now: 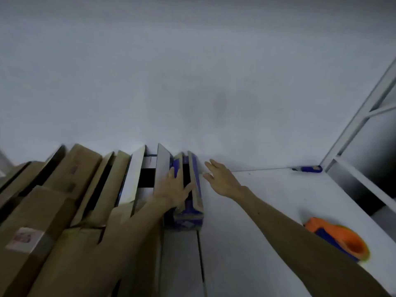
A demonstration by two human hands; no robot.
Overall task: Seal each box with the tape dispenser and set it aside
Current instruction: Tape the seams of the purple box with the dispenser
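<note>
- The blue cardboard box (188,219) stands at the right end of a row of boxes set against the wall on the white table (278,185). Both of its top flaps are raised and the seam is not closed.
- The left grip (173,187) is laid over the box's left flap with fairly straight fingers and nothing clenched. The right grip (222,181) is held released, fingers spread, just beside the right flap and apparently apart from it.
- The orange-and-blue tape dispenser (342,236) is seen lying on the table near the right forearm, well apart from the box.
- Risk: if the flaps are pressed down unevenly, a gap may be left and the tape laid crooked. The neighbouring white-flapped box (134,176) could be knocked if the blue one is drawn out.
- Counted: one blue box, one white-flapped box, one dispenser and one blue-handled tool (308,168) by the wall. At least three brown cardboard boxes (81,168) are made out, but an exact count is prevented by blur.
</note>
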